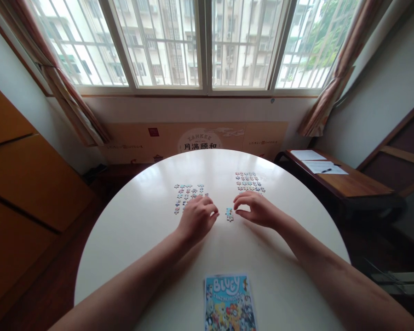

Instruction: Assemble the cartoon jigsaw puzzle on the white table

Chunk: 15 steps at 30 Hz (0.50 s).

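Observation:
On the round white table (131, 239) lie two groups of small jigsaw pieces: a left group (188, 193) and a right group (249, 182). Between my hands sit a couple of joined pieces (229, 214). My left hand (197, 219) rests knuckles up, fingers curled, just left of those pieces and partly over the left group. My right hand (254, 209) hovers just right of them with fingers curled and pinched together toward the pieces. I cannot see anything inside either hand.
A Bluey puzzle box (230, 302) lies at the table's near edge. A dark wooden side table (345, 181) with papers (319, 163) and a pen stands to the right. Wooden cabinets stand left, with a barred window and curtains ahead.

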{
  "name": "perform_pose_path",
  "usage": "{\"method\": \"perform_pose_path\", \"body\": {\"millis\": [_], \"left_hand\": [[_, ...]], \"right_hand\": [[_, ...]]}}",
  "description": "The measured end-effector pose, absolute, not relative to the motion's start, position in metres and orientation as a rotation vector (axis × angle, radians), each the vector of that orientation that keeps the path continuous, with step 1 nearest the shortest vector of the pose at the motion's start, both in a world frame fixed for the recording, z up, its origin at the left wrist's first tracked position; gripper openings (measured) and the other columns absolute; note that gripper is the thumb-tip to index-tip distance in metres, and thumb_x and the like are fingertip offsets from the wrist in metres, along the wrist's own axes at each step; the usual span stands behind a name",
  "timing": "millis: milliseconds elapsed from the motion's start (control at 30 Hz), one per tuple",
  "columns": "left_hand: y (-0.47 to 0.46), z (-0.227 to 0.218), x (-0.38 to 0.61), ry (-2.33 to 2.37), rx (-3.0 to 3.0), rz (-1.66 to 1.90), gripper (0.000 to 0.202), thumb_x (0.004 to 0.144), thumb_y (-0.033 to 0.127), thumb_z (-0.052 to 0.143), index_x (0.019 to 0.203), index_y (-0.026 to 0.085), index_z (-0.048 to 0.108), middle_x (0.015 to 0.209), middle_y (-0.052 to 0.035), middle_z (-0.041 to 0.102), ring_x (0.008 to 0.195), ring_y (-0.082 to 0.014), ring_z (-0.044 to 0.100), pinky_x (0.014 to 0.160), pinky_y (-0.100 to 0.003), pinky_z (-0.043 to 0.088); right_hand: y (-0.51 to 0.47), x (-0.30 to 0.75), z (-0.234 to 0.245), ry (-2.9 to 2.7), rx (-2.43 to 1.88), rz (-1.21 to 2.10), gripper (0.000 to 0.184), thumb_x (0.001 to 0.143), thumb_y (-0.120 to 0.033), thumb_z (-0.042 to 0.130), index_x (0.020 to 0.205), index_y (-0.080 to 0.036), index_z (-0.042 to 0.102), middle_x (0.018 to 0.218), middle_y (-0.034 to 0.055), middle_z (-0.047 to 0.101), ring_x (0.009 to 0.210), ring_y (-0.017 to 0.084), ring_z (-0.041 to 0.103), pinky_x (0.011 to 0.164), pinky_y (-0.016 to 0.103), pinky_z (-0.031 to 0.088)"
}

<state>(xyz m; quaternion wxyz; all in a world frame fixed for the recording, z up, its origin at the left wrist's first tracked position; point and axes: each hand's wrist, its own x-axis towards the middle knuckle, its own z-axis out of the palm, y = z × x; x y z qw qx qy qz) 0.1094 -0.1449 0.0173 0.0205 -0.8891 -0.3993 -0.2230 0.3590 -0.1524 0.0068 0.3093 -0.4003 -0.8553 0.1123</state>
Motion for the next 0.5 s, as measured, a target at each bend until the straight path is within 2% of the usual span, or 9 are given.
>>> {"method": "perform_pose_path", "body": {"millis": [100, 200, 333, 500], "left_hand": [[-0.147, 0.021, 0.106, -1.219, -2.841, -0.598, 0.016, 0.093, 0.022, 0.062, 0.085, 0.021, 0.076, 0.084, -0.0034, 0.072, 0.075, -0.0191, 0.066, 0.068, -0.031, 0.049], [-0.159, 0.018, 0.109, -0.917, -2.977, -0.451, 0.018, 0.091, 0.027, 0.063, 0.076, 0.020, 0.071, 0.074, -0.0007, 0.069, 0.061, -0.0151, 0.062, 0.055, -0.027, 0.041], [-0.176, 0.012, 0.119, -0.474, -3.040, -0.362, 0.035, 0.090, 0.035, 0.065, 0.060, 0.018, 0.059, 0.059, -0.0002, 0.059, 0.050, -0.0132, 0.055, 0.046, -0.028, 0.032], [-0.195, 0.040, 0.124, -0.209, -2.864, -0.665, 0.045, 0.099, 0.039, 0.053, 0.058, 0.021, 0.054, 0.057, 0.0003, 0.054, 0.049, -0.0135, 0.049, 0.044, -0.032, 0.029]], "right_hand": [[-0.154, 0.359, 0.010, -2.303, -1.027, 0.275, 0.008, 0.085, -0.020, 0.076, 0.091, -0.025, 0.077, 0.100, 0.0046, 0.077, 0.095, 0.023, 0.069, 0.091, 0.041, 0.051], [-0.157, 0.354, 0.011, -2.365, -1.018, 0.271, 0.016, 0.081, -0.021, 0.080, 0.096, -0.026, 0.079, 0.102, 0.0046, 0.077, 0.096, 0.024, 0.068, 0.091, 0.041, 0.050], [-0.157, 0.349, 0.007, -2.397, -1.007, 0.290, 0.015, 0.081, -0.015, 0.077, 0.088, -0.028, 0.081, 0.098, 0.0026, 0.078, 0.092, 0.021, 0.068, 0.089, 0.038, 0.050], [-0.153, 0.350, 0.003, -2.358, -1.007, 0.288, 0.016, 0.083, -0.014, 0.074, 0.083, -0.028, 0.081, 0.094, 0.0015, 0.078, 0.089, 0.021, 0.067, 0.084, 0.036, 0.051]]}}
